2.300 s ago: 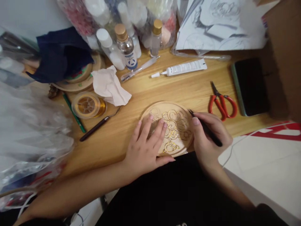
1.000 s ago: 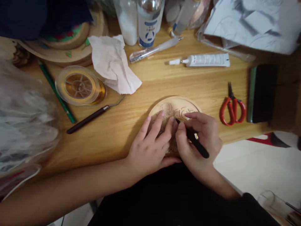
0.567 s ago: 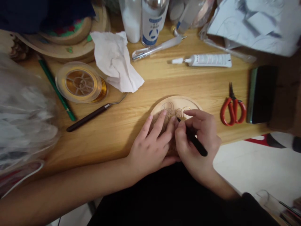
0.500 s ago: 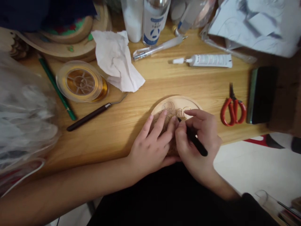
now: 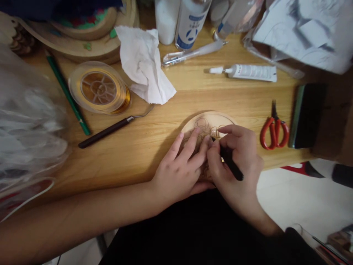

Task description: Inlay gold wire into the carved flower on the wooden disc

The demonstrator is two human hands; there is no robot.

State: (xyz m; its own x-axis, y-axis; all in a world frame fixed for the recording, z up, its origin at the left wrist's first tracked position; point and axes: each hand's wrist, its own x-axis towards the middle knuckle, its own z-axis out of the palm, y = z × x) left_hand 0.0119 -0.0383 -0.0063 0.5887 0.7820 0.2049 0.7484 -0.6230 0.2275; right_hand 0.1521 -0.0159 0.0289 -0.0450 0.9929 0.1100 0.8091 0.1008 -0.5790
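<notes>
A round, pale wooden disc (image 5: 211, 117) lies at the table's near edge, with curled line drawings and thin gold wire loops (image 5: 216, 130) on its face. My left hand (image 5: 178, 169) rests flat across its left part, fingers spread, thumb along the near side. In my right hand (image 5: 241, 158), black tweezers (image 5: 233, 165) are pinched between thumb and fingers. Their tip points at the disc beside my left index finger; fingers hide what it touches. Both hands cover much of the disc.
Red-handled pliers (image 5: 274, 129) and a phone (image 5: 307, 116) lie right. A glue tube (image 5: 252, 72), pen (image 5: 193, 53), tissue (image 5: 146, 66) and bottles (image 5: 190, 25) are farther back. Left are a gold wire spool (image 5: 99, 88), dark-handled hooked tool (image 5: 107, 132), green pencil (image 5: 67, 92) and plastic bag (image 5: 30, 129).
The view has shifted slightly, so the tabletop things appear a little moved. My right hand has tilted a bit over the tweezers, hiding more of them; my left hand stays on the disc.
</notes>
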